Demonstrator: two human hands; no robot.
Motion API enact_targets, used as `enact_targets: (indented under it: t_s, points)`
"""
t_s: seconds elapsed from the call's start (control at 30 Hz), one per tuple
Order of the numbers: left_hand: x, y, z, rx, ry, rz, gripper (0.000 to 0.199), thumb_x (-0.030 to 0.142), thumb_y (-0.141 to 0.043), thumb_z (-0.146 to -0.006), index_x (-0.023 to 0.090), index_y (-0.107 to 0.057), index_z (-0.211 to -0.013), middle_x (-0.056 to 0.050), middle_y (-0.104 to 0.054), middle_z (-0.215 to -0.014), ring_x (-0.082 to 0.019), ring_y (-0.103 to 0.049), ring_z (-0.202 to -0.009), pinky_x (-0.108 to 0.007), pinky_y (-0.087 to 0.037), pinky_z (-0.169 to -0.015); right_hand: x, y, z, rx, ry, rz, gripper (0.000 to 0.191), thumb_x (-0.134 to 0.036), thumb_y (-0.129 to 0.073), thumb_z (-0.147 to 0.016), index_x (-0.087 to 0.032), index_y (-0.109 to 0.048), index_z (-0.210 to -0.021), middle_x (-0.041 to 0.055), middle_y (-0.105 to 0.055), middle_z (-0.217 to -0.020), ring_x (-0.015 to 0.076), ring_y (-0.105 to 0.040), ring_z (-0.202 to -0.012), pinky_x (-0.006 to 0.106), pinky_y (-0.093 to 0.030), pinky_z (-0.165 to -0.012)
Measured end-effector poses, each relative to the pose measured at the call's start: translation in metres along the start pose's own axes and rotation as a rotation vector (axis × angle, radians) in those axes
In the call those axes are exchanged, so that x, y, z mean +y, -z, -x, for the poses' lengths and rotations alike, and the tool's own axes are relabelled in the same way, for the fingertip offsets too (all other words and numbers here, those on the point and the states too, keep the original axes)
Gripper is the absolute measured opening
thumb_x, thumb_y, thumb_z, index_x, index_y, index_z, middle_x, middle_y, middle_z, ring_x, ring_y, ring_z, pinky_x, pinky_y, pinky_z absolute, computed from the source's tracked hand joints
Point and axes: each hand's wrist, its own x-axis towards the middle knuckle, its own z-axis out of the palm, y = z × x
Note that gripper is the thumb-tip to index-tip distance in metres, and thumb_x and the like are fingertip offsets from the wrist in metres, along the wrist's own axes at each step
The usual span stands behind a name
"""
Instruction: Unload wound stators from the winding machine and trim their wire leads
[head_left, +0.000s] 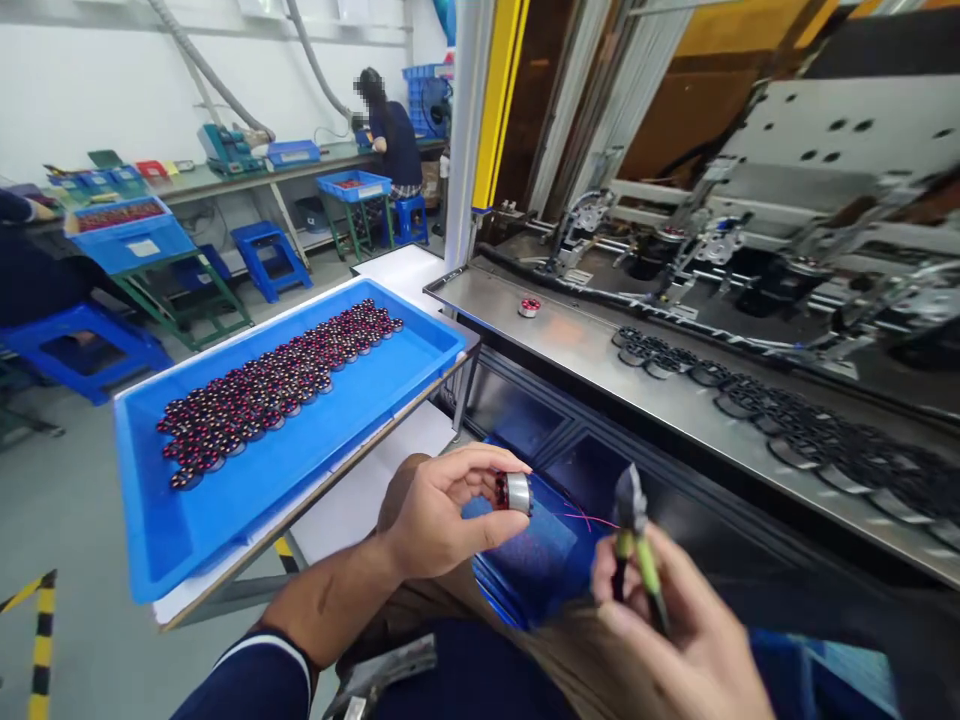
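Observation:
Between the fingertips and thumb of my left hand (431, 515) is a small wound motor stator (517, 493) with a silver ring and dark red windings. My right hand (694, 625) grips wire cutters (634, 505) with green and black handles, their jaws pointing up. The cutters are to the right of the stator and apart from it. Thin pinkish-red wires (589, 518) stretch across the gap between the two hands. Below my hands lies a blue container (499, 595), partly hidden by my arms and legs.
A blue tray (420, 365) on the left table holds many wound stators (262, 385). On the metal ledge (570, 345) stand one red-wound stator (529, 308) and a row of black-and-silver parts (757, 405). Behind it is a machine (675, 240). A co-worker (394, 135) sits farther back.

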Motion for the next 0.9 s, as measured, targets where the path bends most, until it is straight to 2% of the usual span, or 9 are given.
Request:
enact_targets:
  t_s: [0.07,0.17,0.3,0.4,0.5,0.63,0.73,0.9]
  points:
    - [-0.006,-0.013,-0.002,-0.032,0.008,0.027,0.039,0.032,-0.088,-0.071,0.013,-0.073,-0.102,-0.012,-0.072,-0.101,-0.014,-0.069,-0.080,-0.025,-0.059,-0.072,-0.003,-0.013,0.046,-0.034,-0.019,0.040,0.052,-0.027,-0.067,-0.094,-0.029,-0.051,-0.143,0.0049,-0.076,-0.097,0.0200,-0.075,-0.073,0.027,-0.066,-0.070]
    - [-0.013,-0.035,-0.004,-0.088,0.041,0.052,0.040,0.032,-0.088,-0.070,0.013,-0.073,-0.102,-0.011,-0.073,-0.099,-0.014,-0.068,-0.077,-0.024,-0.059,-0.071,-0.011,-0.021,0.074,-0.034,0.013,0.133,0.059,-0.023,-0.065,-0.094,-0.029,-0.046,-0.149,0.0067,-0.076,-0.103,0.0221,-0.077,-0.080,0.031,-0.065,-0.081]
    - [-0.017,-0.054,-0.004,-0.141,0.057,0.055,0.037,0.030,-0.086,-0.072,0.014,-0.073,-0.102,-0.009,-0.073,-0.095,-0.012,-0.067,-0.075,-0.022,-0.057,-0.070,-0.016,-0.014,0.077,0.030,0.091,0.308,0.060,-0.027,-0.064,-0.094,-0.025,-0.045,-0.152,0.0125,-0.072,-0.122,0.0299,-0.073,-0.107,0.041,-0.061,-0.094]
    - [-0.016,-0.057,-0.001,-0.147,0.049,0.055,0.035,0.026,-0.086,-0.072,0.014,-0.074,-0.102,-0.008,-0.073,-0.097,-0.011,-0.067,-0.076,-0.020,-0.056,-0.069,-0.016,-0.013,0.075,0.049,0.122,0.338,0.062,-0.027,-0.064,-0.094,-0.025,-0.045,-0.152,0.0131,-0.069,-0.129,0.0319,-0.069,-0.116,0.043,-0.060,-0.096]
    - [-0.012,-0.054,0.003,-0.125,0.053,0.026,0.034,0.026,-0.086,-0.072,0.014,-0.073,-0.102,-0.009,-0.073,-0.100,-0.012,-0.069,-0.079,-0.021,-0.057,-0.072,-0.015,-0.017,0.072,0.027,0.143,0.304,0.063,-0.026,-0.063,-0.094,-0.027,-0.042,-0.154,0.0129,-0.070,-0.127,0.0314,-0.071,-0.112,0.043,-0.061,-0.095]
    - [-0.008,-0.047,0.007,-0.096,0.049,-0.032,0.036,0.029,-0.086,-0.072,0.013,-0.073,-0.102,-0.011,-0.073,-0.103,-0.014,-0.070,-0.082,-0.023,-0.058,-0.075,-0.013,-0.024,0.067,-0.013,0.161,0.245,0.063,-0.023,-0.060,-0.096,-0.029,-0.040,-0.155,0.0142,-0.069,-0.128,0.0299,-0.074,-0.104,0.042,-0.065,-0.085]
    - [-0.008,-0.044,0.009,-0.099,0.035,-0.041,0.037,0.029,-0.086,-0.073,0.014,-0.072,-0.104,-0.011,-0.073,-0.104,-0.013,-0.070,-0.082,-0.022,-0.058,-0.074,-0.013,-0.026,0.064,-0.020,0.186,0.232,0.063,-0.017,-0.061,-0.094,-0.027,-0.043,-0.153,0.0140,-0.070,-0.126,0.0300,-0.074,-0.103,0.043,-0.064,-0.089]
    - [-0.009,-0.042,0.009,-0.117,0.080,-0.004,0.040,0.030,-0.087,-0.073,0.014,-0.071,-0.105,-0.012,-0.072,-0.108,-0.014,-0.070,-0.085,-0.023,-0.058,-0.076,-0.010,-0.026,0.066,0.000,0.169,0.220,0.057,-0.015,-0.057,-0.095,-0.024,-0.049,-0.150,0.0107,-0.074,-0.118,0.0231,-0.078,-0.086,0.032,-0.065,-0.085]
